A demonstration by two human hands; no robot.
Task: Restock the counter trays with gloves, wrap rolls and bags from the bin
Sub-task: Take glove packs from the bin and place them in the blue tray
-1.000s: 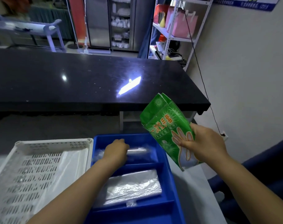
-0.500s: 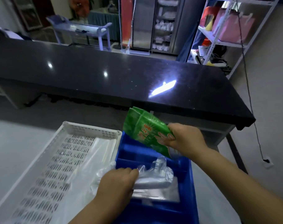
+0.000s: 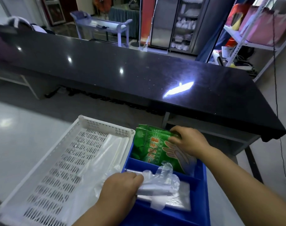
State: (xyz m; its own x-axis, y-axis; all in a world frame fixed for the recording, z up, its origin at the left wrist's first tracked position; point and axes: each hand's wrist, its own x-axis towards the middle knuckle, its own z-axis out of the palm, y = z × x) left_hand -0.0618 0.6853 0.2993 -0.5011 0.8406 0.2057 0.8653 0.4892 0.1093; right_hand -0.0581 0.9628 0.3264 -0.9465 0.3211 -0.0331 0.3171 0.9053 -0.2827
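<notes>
A blue divided tray (image 3: 201, 193) lies in front of me on the white counter. My right hand (image 3: 188, 141) presses a green pack of disposable gloves (image 3: 153, 150) into the tray's far compartment, fingers on its upper edge. My left hand (image 3: 121, 188) grips a wrap roll in clear crinkled plastic (image 3: 161, 183) over the near compartment, above a flat stack of clear bags (image 3: 181, 201). Left of the blue tray stands a white perforated bin (image 3: 60, 160) with clear plastic sheets (image 3: 106, 160) in it.
A long black counter (image 3: 122, 74) runs across behind the trays. A metal shelf rack with pink bags (image 3: 259, 28) stands at the far right by the wall, with a black cable (image 3: 276, 95) hanging down. A glass cabinet (image 3: 179, 23) and a cart (image 3: 103, 26) stand farther back.
My right hand has brought the green glove pack down from mid-air into the far compartment. My left hand has pulled the wrapped roll back from the far compartment over the near one.
</notes>
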